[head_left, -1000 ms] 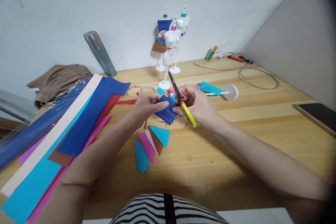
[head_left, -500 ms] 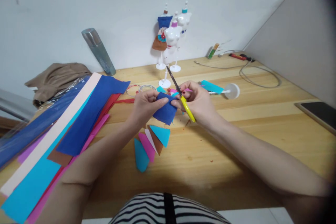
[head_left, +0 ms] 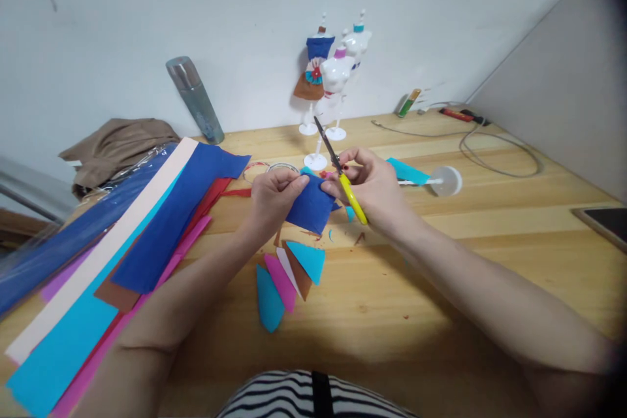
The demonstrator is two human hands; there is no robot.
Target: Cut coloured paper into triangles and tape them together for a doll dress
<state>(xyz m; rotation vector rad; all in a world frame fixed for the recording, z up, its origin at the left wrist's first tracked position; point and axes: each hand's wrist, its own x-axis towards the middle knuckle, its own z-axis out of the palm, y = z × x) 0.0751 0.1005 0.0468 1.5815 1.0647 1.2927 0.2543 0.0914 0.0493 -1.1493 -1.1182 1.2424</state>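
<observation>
Between both hands a small piece of dark blue fabric (head_left: 311,207) is held up over the table. My left hand (head_left: 275,199) pinches its upper left corner between thumb and fingers. At its right edge, my right hand (head_left: 369,186) grips the cloth with thumb and fingertips. Yellow-handled scissors (head_left: 352,198) rest in the same right hand, blades together and pointing up and away. Just below lie cut pieces in a fan: a turquoise piece (head_left: 307,260), a brown one, a pale pink one, a bright pink piece (head_left: 280,282) and another turquoise piece (head_left: 270,300).
Long fabric strips (head_left: 147,228) cover the left side. Small white mannequins (head_left: 337,72), one dressed in blue and brown, stand at the back. A bottle (head_left: 196,101) leans against the wall. A cable (head_left: 465,144), a phone (head_left: 605,225) and a fallen stand (head_left: 446,181) lie right.
The blue fabric has been spread flatter between my hands, its upper edge now straighter. The whole view has shifted slightly, so the table appears further right.
</observation>
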